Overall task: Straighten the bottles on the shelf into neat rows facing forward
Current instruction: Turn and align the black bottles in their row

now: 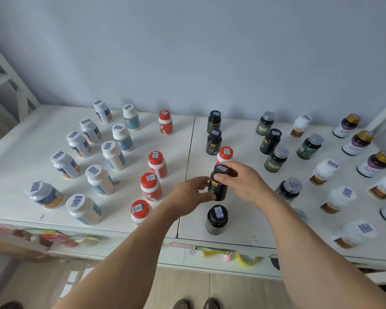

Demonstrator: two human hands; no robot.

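A black bottle [218,188] with a gold label stands upright in the middle of the white shelf [187,139]. My left hand [187,197] grips its lower body from the left. My right hand [243,181] grips its cap and upper part from the right. Two more black bottles [214,142] stand in a line behind it, and another black bottle [217,219] stands in front near the shelf's edge. An orange-capped bottle [225,155] stands just behind the held one, partly hidden by my right hand.
White bottles [112,155] fill the left part in slanted rows, and orange-capped bottles [157,165] run down the middle. Dark green bottles [276,159], white-capped brown-label bottles [323,172] and gold-capped bottles [359,142] stand at the right. A wall backs the shelf.
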